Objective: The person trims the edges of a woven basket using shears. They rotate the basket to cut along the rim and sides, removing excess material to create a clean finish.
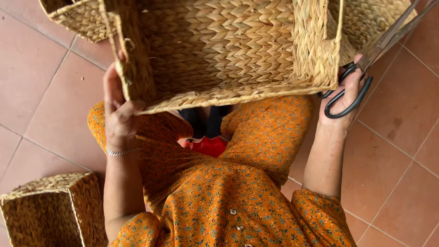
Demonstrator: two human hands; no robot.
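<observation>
Woven basket (219, 50) gripped by left hand (118, 107), right hand (344, 96) clasping black-handled scissors (361, 68) — hands apart, terracotta tile floor (41, 91).

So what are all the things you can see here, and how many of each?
Square woven straw basket: one, tan, held up over the lap.
Other woven straw baskets: two, tan, one at the bottom left on the floor, one at the top left.
Black-handled metal scissors: one pair, on the right.
Terracotta floor tiles: many, reddish-brown, all around.
Silver bracelet: one, on the left wrist.
Orange flowered dress: one, worn.
Left hand: grips the basket's edge.
Right hand: holds the scissors.
</observation>
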